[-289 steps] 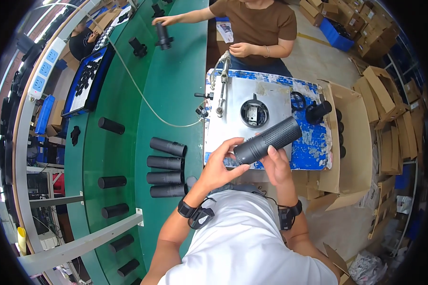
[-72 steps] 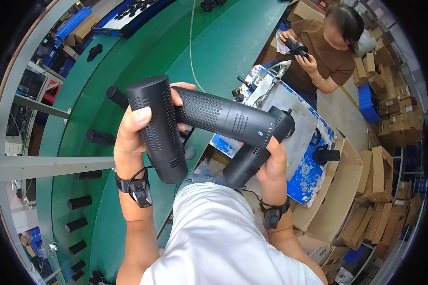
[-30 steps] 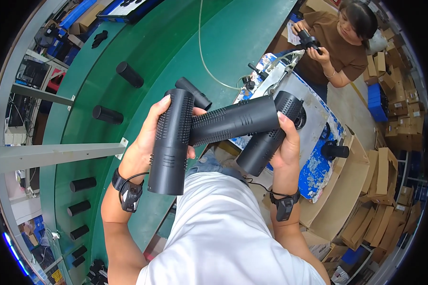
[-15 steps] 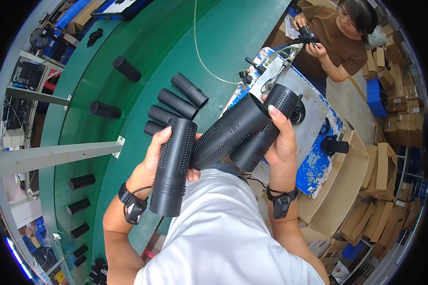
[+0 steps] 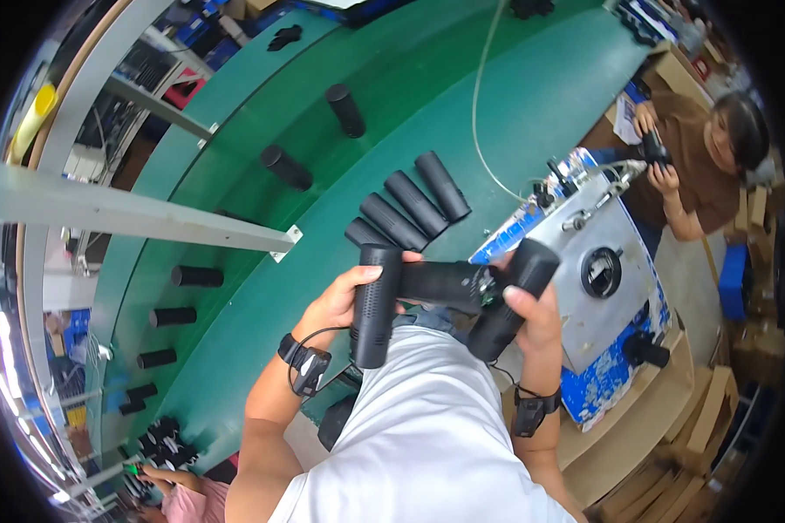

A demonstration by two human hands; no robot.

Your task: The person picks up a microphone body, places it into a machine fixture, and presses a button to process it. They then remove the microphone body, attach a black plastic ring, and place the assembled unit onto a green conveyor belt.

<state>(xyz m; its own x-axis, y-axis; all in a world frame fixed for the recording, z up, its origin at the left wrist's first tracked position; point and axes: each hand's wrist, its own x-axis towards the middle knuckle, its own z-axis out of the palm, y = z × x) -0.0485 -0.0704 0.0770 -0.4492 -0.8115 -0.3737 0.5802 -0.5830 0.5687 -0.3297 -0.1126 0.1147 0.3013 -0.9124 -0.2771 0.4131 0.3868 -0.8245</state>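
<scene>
Clasping two things at once, the left hand [image 5: 338, 301] closes its thumb over a black perforated plastic-looking cylinder [image 5: 375, 305], while its fingers wrap the left end of a black crosswise cylinder [image 5: 436, 286]. The right hand [image 5: 541, 321] grips a black slanted cylinder [image 5: 519, 292], thumb pressed on its side. All three are held left of the silver-topped worktable with chipped blue-and-white edges [image 5: 571, 318]. The perforated cylinder's long axis runs away from the body, nearly straight; the crosswise one points its right end toward the worktable; the slanted one leans its far end that way, its near end toward the white shirt [image 5: 419, 418].

Left of the worktable, four smooth black cylinders [image 5: 442, 186] lie fanned side by side on the green bench [image 5: 532, 113], near ends angled toward it. A band of green surface separates them from its blue edge, with a pale thin hose [image 5: 477, 122] curving along. On the worktable sits a black ring fixture [image 5: 601, 272]; beyond its far edge, a co-worker [image 5: 693, 139] holds a black part [image 5: 655, 148].
</scene>
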